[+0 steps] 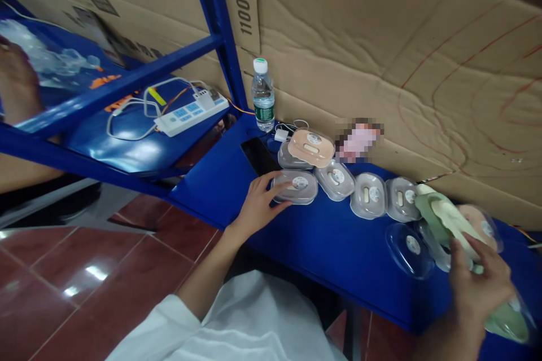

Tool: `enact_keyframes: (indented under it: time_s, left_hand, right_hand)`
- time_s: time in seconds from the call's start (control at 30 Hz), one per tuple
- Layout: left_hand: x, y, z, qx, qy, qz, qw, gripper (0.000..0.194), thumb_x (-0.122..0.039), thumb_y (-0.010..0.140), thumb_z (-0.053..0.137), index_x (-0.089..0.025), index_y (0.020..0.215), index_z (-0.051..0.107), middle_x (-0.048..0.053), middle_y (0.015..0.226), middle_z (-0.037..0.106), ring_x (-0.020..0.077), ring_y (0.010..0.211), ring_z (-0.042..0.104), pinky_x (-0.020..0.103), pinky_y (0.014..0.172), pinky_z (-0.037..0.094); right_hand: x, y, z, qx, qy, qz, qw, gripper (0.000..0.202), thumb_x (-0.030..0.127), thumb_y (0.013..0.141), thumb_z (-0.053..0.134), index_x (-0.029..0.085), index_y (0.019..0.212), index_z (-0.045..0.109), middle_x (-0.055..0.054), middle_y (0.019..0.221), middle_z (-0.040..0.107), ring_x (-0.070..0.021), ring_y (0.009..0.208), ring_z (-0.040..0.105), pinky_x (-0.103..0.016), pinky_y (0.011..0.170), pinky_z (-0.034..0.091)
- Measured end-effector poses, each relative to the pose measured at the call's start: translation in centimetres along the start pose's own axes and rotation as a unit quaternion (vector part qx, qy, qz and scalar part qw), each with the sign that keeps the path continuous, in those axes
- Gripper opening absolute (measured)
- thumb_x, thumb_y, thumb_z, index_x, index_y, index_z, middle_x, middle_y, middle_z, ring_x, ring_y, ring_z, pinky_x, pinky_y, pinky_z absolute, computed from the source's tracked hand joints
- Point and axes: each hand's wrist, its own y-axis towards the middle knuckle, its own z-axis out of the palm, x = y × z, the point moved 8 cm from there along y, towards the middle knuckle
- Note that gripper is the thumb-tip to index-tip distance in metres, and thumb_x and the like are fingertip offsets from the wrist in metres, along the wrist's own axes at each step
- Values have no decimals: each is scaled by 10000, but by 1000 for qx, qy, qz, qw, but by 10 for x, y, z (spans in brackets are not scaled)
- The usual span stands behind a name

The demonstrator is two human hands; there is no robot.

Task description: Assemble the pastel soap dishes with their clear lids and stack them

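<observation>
My left hand is at the left end of a clear plastic box, thumb along the near side and fingers over the lid, gripping it. The box has a round white label. My right hand pinches a soft green and cream piece, which looks like cloth, above an open clear box. Its exact kind I cannot make out. Beside it lies a loose clear lid with a round label. A green item in clear plastic is partly hidden by my right hand.
Several closed boxes, such as this clear box, line the blue table. A peach-filled box rests on another. Behind are a water bottle, dark phone and white charger. Left, past a blue frame, are a power strip and another person's hand.
</observation>
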Motion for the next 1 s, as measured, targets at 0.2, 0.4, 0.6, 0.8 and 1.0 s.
enact_keyframes:
  time_s: [0.2,0.4,0.6,0.8,1.0]
  left_hand:
    - [5,-14,-12,-16,-62,-24,998,452,-489,994,731,-335,1417,682,97,1452,630,305,1346,613,519,1142,499]
    - [-9,-25,-21,-76,-77,-30,994,448,-484,1001,723,-319,1415,679,110,1489,603,304,1359,591,523,1139,518]
    - [-64,-35,-8,1,-103,107,989,513,-530,943,777,-341,1410,685,93,1441,656,291,1377,585,487,1153,512]
    - [-62,-41,0,47,-145,90,984,770,-581,938,760,-322,1607,483,152,1579,547,325,1484,511,526,1221,464]
    - [-24,-27,13,88,-2,26,996,716,-469,966,768,-283,1601,494,166,1716,399,399,1623,315,616,1267,365]
  right_hand:
    - [-36,7,25,54,-11,-20,998,547,631,911,737,233,1285,770,-191,1208,784,-451,1168,747,-639,1086,524]
    - [62,-4,22,107,35,-51,992,743,490,976,716,218,1628,487,-211,1565,586,-429,1505,510,-673,1217,436]
    - [236,-67,39,298,233,-189,906,692,364,979,760,332,1612,483,-108,1586,588,-356,1496,536,-646,1210,486]
    - [260,-82,48,318,293,-154,888,530,228,1018,685,322,1531,593,-75,1443,708,-312,1360,665,-555,1094,606]
    - [197,-59,1,189,230,-80,951,494,230,931,792,360,1402,716,-39,1252,795,-332,1104,786,-577,985,654]
